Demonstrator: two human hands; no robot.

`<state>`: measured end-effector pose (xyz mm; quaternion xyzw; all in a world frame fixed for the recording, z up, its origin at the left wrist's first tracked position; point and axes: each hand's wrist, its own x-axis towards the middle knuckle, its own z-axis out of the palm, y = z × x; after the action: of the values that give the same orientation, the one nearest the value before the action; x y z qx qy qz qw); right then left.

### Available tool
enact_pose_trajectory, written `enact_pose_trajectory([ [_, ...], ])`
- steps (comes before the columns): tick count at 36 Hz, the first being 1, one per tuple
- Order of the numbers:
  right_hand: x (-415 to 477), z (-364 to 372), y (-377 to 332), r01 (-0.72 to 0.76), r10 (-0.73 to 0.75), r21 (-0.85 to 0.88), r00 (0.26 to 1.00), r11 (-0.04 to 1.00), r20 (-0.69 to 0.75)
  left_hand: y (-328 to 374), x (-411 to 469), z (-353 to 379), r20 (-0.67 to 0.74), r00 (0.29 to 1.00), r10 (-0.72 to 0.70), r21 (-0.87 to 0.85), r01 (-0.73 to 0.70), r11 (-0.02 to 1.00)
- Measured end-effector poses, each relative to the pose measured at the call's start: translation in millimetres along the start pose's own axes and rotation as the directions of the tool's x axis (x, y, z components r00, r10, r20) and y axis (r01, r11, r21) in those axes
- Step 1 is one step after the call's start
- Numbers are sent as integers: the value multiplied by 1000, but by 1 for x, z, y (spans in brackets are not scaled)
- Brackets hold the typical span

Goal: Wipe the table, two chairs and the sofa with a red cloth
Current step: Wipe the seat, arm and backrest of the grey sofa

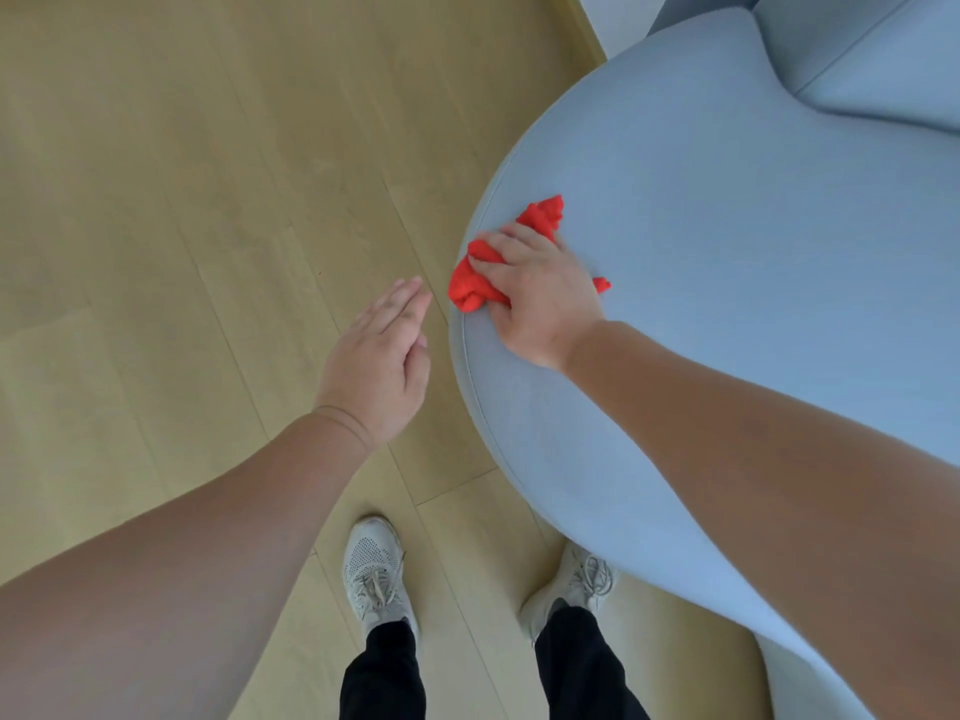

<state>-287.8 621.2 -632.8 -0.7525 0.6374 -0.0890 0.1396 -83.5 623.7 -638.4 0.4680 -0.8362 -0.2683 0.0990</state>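
A bunched cloth [540, 218] is being pressed onto the rounded edge of the pale blue sofa [727, 262] by the right hand [535, 298], its fingers curled over it, while the left hand [374, 361] is being held just beside the sofa above the floor [182, 200], fingers straight and together.

The floor [182, 200] is laid in pale, yellowish wood-look planks whose long seams run slantwise from the upper right toward the lower left, and it takes up the whole left side and bottom of the view. At the top it ends against a narrow strip of pale wall [623, 18]. A light blue sofa [727, 200] with a broad rounded end fills the right side, a cushion [893, 90] of the same cloth lying at its upper right, all under soft, even light.
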Motion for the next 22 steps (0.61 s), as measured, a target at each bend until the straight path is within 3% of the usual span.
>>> enact_pose_trajectory([
  [12, -97, 14, -36, 160, -161, 61, 987, 985, 12, 23, -27, -14, 29, 999, 18, -40, -17, 999],
  [17, -143, 4, -49, 188, -194, 48, 953, 981, 232, 41, -35, -34, 49, 996, 69, -57, -66, 996],
  [19, -157, -15, -52, 142, -158, 69, 914, 987, 375, 52, -37, -49, 56, 993, 102, -61, -99, 993],
  [22, -183, -55, -59, -89, -3, 174, 883, 981, 469, 75, -37, -79, 53, 988, 148, -88, -143, 986],
])
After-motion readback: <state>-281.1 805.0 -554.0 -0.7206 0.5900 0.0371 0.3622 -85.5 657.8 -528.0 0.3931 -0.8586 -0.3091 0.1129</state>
